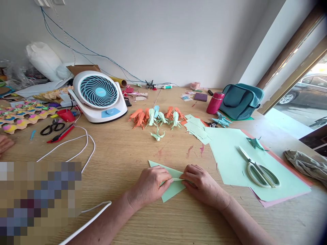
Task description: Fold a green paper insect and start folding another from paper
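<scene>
A pale green sheet of paper (170, 194) lies on the wooden table in front of me, with a raised fold running across its middle. My left hand (153, 183) pinches that fold from the left, thumb towards me and fingers behind. From the right, my right hand (200, 183) grips the same fold, its fingers curled and partly hiding the paper's right end. One pointed corner of the sheet shows beyond my left fingers. Behind it stand several folded paper figures in orange (139, 117) and pale green (151, 117), with one small green figure (157, 135) closer to me.
Green-handled scissors (263, 172) rest on large green sheets (227, 160) at right. Smaller cut papers (196, 127), a pink bottle (215, 103) and a teal bag (241, 102) are beyond. At left are a fan (98, 97), black scissors (52, 127), a white cable (89, 139) and another person's hand (5, 143).
</scene>
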A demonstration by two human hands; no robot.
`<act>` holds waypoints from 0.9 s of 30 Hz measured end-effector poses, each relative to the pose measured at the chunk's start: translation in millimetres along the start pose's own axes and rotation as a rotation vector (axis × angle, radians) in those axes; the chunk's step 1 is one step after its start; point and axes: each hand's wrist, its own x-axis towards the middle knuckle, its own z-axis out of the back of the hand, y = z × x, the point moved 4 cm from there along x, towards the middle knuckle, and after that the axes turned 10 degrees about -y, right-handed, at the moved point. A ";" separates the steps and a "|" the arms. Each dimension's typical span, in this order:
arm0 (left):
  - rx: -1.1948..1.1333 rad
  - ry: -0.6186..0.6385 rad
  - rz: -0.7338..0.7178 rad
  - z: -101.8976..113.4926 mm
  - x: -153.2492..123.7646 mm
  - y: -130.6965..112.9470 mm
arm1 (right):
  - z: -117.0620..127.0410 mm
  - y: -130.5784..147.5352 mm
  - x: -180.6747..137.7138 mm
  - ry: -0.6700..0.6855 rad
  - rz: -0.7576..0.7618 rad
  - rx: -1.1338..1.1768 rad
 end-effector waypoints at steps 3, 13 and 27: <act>-0.009 -0.007 0.000 1.4 0.4 -0.1 | 1.7 0.1 1.2 -0.001 0.000 0.006; -0.033 0.010 0.017 3.8 1.9 0.2 | 2.3 1.9 0.4 0.055 -0.003 0.029; -0.060 0.031 0.047 5.6 3.1 0.7 | 5.0 5.3 1.6 0.052 0.022 0.009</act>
